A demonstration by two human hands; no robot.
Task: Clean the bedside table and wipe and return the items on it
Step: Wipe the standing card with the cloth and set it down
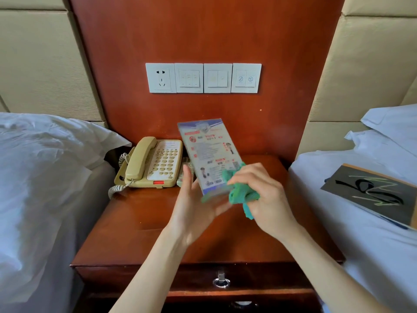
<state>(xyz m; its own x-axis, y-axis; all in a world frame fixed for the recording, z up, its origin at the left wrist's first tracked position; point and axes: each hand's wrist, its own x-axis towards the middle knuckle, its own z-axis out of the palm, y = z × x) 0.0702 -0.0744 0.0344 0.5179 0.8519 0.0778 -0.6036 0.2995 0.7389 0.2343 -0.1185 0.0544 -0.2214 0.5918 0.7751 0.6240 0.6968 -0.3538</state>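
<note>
I hold a clear acrylic sign stand (pixel 208 152) with a printed notice tilted above the wooden bedside table (pixel 135 227). My left hand (pixel 194 211) supports its lower edge from below, fingers curled under it and the thumb up along its left side. My right hand (pixel 264 193) grips a bunched green cloth (pixel 239 193) and presses it on the stand's lower right corner. A beige telephone (pixel 153 163) sits at the table's back left. A small patterned item (pixel 184 175) lies beside the phone, mostly hidden by the stand.
White bedding (pixel 45 177) borders the table on the left, another bed (pixel 361 222) on the right with a dark framed board (pixel 370 195) lying on it. A row of wall switches and a socket (pixel 203 77) sits above. A drawer with a metal pull (pixel 221 281) is below.
</note>
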